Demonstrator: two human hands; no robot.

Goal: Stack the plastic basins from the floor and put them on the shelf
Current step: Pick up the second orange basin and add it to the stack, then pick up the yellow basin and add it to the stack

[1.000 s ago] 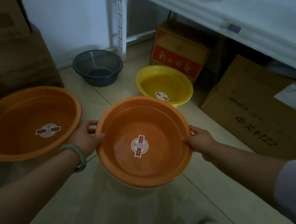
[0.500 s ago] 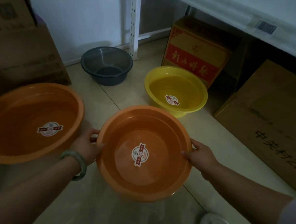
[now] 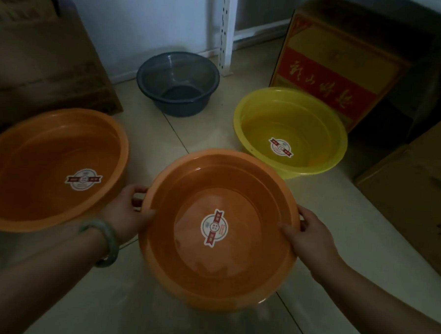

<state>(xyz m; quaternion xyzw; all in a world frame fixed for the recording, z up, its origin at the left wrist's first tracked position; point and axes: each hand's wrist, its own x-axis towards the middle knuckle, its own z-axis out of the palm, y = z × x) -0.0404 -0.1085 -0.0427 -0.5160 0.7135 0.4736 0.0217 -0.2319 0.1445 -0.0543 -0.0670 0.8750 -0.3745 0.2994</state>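
I hold an orange basin (image 3: 188,267) with a round sticker inside, above the tiled floor in front of me. My left hand (image 3: 126,213) grips its left rim and my right hand (image 3: 306,232) grips its right rim. A larger orange basin (image 3: 34,182) rests on the floor to the left. A yellow basin (image 3: 306,115) stands on the floor beyond, to the right. Near the wall at the back sits a dark grey basin (image 3: 178,72). The shelf board is out of view; only its white upright post (image 3: 228,29) shows.
Brown cardboard boxes (image 3: 49,55) stand at the back left. A red and yellow carton (image 3: 339,71) is behind the yellow basin, and another brown box (image 3: 417,187) lies at the right edge. A white wall (image 3: 145,17) closes the back.
The view has tilted down and shifted, so the shelf board has left the frame. The held orange basin sits lower in view, with both hands in the same grip.
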